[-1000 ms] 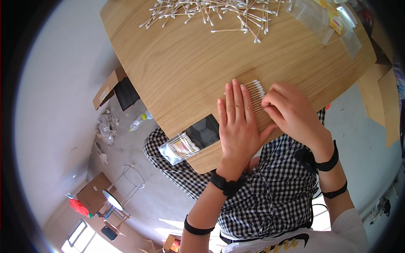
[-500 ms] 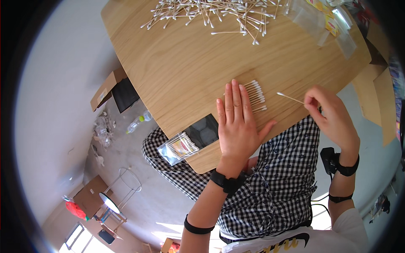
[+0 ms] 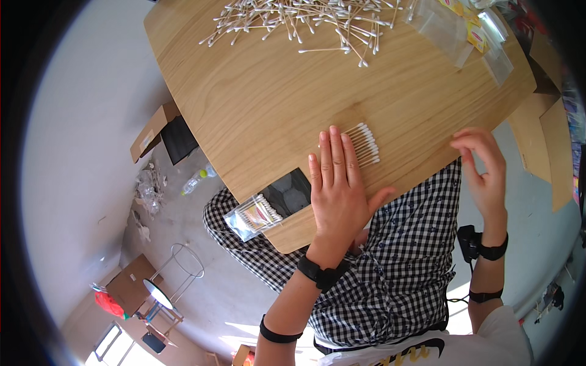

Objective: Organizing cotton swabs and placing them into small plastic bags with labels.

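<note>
My left hand (image 3: 339,192) lies flat with its fingers stretched out over a neat row of cotton swabs (image 3: 368,146). The white tips and part of the sticks show beside the fingers; the rest of the row is hidden under the hand. Off the table's right front edge hovers my right hand (image 3: 488,163), fingers loosely bent and apart from the thumb, with no swab visible in it. Left of my left hand is a dark pad or panel (image 3: 288,193) at the table's edge. A clear bag of cotton swabs (image 3: 255,215) with a yellow label lies next to it.
A loose pile of cotton swabs (image 3: 293,18) spreads over the far side of the wooden table (image 3: 256,104). Clear plastic bags (image 3: 448,36) and yellow cards (image 3: 476,36) lie at the far right. Open cardboard boxes (image 3: 537,140) stand beyond the right edge.
The cotton swab that my right hand pinched no longer shows, and that hand has opened and shifted slightly right. The swabs beside my left hand now sit in a more even row.
</note>
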Action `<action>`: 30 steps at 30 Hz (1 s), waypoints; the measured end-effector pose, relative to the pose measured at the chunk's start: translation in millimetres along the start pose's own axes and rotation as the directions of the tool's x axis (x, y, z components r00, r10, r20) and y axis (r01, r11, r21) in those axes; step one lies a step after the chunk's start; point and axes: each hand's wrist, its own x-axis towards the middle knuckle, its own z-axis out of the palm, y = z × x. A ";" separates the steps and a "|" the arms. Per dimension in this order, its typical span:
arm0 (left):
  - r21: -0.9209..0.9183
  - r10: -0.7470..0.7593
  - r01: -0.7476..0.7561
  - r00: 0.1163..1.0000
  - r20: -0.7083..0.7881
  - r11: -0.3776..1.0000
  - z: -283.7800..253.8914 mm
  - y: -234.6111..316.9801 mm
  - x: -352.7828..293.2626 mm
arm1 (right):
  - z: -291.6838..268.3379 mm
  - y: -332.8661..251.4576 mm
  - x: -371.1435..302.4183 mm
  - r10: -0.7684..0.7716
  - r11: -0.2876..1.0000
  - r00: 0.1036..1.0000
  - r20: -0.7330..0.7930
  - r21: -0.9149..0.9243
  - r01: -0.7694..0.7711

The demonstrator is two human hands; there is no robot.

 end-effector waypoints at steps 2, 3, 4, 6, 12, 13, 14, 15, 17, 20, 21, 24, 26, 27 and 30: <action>0.006 -0.003 0.003 1.000 0.014 1.000 -1.7 0.0 0.3 | 33.5 -14.4 10.3 -0.032 0.982 0.999 0.017 0.189 0.029; 0.015 -0.006 0.006 1.000 0.030 1.000 -0.3 -2.3 -0.5 | 54.0 -15.1 13.1 -0.048 0.960 0.999 0.013 0.276 0.043; 0.012 0.000 -0.001 1.000 0.028 1.000 -0.8 0.5 2.3 | 64.6 -13.5 17.1 -0.046 0.961 0.999 0.008 0.272 0.042; 0.007 0.002 -0.002 1.000 0.022 1.000 -0.9 3.4 4.5 | 83.3 -9.0 22.6 -0.139 0.934 0.990 -0.033 0.328 0.142; 0.017 -0.006 0.006 1.000 0.018 1.000 -0.9 1.4 2.1 | 95.0 -7.4 21.6 -0.176 0.930 0.984 -0.022 0.325 0.173; 0.015 -0.005 0.005 1.000 0.018 1.000 -0.9 1.9 2.4 | 95.0 -6.8 21.8 -0.175 0.931 0.984 -0.021 0.323 0.172; 0.011 -0.005 0.004 1.000 0.018 1.000 -0.9 2.4 2.7 | 95.7 -5.8 22.3 -0.197 0.935 0.980 -0.027 0.296 0.196; 0.011 -0.006 0.006 1.000 0.019 1.000 -0.9 2.4 2.5 | 96.7 -5.3 22.6 -0.220 0.937 0.975 -0.032 0.272 0.220; 0.015 -0.007 0.006 1.000 0.017 1.000 -1.2 2.3 2.5 | 95.5 -6.0 23.0 -0.224 0.939 0.974 -0.019 0.262 0.221; 0.014 -0.006 0.006 1.000 0.013 1.000 -0.6 3.8 3.6 | 94.0 -5.3 22.6 -0.213 0.940 0.977 -0.032 0.268 0.213; 0.016 -0.007 0.007 1.000 0.014 1.000 -0.8 3.4 3.5 | 94.6 -5.3 22.4 -0.198 0.935 0.979 -0.058 0.290 0.206; 0.017 -0.009 0.009 1.000 0.010 1.000 -1.2 2.7 3.1 | 98.2 -2.0 21.7 -0.174 0.937 0.979 -0.101 0.289 0.197; 0.013 -0.008 0.008 1.000 0.009 1.000 -1.7 3.5 4.0 | 95.8 -4.1 23.1 -0.177 0.941 0.979 -0.098 0.274 0.198; 0.012 -0.007 0.007 1.000 0.009 1.000 -2.0 3.6 4.0 | 95.4 -5.1 23.4 -0.179 0.944 0.979 -0.096 0.262 0.198; 0.010 -0.005 0.005 1.000 0.002 1.000 -1.4 3.3 4.1 | 95.8 -5.3 23.3 -0.173 0.948 0.981 -0.093 0.254 0.191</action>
